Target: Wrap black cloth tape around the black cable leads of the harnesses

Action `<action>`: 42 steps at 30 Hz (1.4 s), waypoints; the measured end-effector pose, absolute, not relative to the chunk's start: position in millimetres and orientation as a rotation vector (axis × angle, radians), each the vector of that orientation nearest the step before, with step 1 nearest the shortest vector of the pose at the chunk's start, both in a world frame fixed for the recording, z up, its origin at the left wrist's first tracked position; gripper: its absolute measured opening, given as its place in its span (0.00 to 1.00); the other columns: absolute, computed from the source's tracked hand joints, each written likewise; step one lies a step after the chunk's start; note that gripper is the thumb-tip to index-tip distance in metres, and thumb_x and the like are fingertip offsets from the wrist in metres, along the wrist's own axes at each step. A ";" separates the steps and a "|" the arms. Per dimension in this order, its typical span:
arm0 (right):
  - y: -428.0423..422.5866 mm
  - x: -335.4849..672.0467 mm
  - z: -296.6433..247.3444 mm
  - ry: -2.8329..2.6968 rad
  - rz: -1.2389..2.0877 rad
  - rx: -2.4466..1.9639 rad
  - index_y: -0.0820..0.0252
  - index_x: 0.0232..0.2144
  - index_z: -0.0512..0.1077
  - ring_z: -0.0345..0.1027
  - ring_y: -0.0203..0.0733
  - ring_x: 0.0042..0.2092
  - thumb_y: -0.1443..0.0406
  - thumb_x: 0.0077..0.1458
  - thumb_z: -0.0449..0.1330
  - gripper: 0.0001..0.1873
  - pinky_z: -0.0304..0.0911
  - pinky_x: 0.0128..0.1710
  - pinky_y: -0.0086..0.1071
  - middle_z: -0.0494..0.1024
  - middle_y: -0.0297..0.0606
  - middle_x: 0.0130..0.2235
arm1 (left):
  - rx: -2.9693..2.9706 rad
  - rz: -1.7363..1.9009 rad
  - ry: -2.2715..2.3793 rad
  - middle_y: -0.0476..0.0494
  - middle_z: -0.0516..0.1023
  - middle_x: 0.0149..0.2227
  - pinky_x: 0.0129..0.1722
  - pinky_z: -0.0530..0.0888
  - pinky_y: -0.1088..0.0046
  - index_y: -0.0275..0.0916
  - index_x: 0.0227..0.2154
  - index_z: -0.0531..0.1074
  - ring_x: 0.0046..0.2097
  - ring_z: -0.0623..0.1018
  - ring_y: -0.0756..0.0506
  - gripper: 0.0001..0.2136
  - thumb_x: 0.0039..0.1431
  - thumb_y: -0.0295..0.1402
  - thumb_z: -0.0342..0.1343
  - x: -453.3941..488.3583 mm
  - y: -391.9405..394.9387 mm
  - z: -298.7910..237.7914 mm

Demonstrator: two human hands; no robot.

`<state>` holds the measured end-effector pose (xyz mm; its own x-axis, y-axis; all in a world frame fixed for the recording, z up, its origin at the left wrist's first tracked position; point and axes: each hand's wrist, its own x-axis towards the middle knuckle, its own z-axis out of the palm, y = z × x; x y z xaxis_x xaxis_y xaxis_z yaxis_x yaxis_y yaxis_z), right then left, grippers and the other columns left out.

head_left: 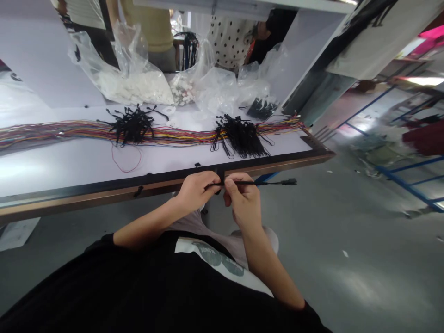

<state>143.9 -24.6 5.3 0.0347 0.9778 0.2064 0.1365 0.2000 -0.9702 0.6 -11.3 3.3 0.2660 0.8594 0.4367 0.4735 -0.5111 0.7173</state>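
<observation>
In front of the table's edge, both of my hands pinch a thin black cable [270, 183] that runs roughly level between them. My left hand [198, 189] is closed on it near its left part, and a short bit shows at the fingers. My right hand [244, 200] grips it between thumb and fingers. To the right of that hand the cable sticks out and ends in a dark connector [290, 181]. A dark piece [221, 174] at the table edge lies just behind the fingertips; what it is I cannot make out.
Long multicoloured wires [180, 135] lie along the white table [166, 159], with one black bundle of cable ends [133, 125] left and another black bundle [244, 136] right. Behind stand clear bags of white parts [135, 88]. Other people [229, 39] are beyond. A blue rack [409, 185] stands right.
</observation>
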 end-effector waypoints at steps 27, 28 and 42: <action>-14.0 148.1 -5.9 -1.159 0.776 -1.250 0.58 0.19 0.66 0.68 0.36 0.28 0.59 0.44 0.63 0.12 0.64 0.33 0.33 0.75 0.30 0.24 | 1.885 0.920 0.751 0.37 0.65 0.49 0.43 0.71 0.64 0.39 0.41 0.67 0.45 0.69 0.42 0.31 0.32 0.47 0.67 -13.7 -25.0 -7.3; -14.7 149.0 -4.9 -1.211 0.779 -1.232 0.58 0.19 0.66 0.69 0.36 0.29 0.60 0.45 0.63 0.11 0.64 0.35 0.33 0.75 0.31 0.25 | 1.892 0.950 0.798 0.39 0.67 0.46 0.41 0.71 0.66 0.38 0.40 0.67 0.42 0.70 0.45 0.25 0.40 0.46 0.63 -13.2 -23.1 -6.9; -23.1 144.6 -2.0 -1.315 0.689 -1.215 0.57 0.21 0.69 0.68 0.37 0.32 0.60 0.49 0.61 0.09 0.63 0.37 0.33 0.74 0.32 0.26 | 2.179 1.048 1.365 0.48 0.74 0.29 0.34 0.67 0.74 0.39 0.26 0.69 0.32 0.72 0.49 0.03 0.53 0.27 0.53 6.9 -10.3 4.4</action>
<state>144.6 -23.1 -2.0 0.1970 0.9198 0.3393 0.2443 0.2891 -0.9256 6.9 -10.3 4.4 0.2570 0.8808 0.3977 0.6112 -0.4669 0.6390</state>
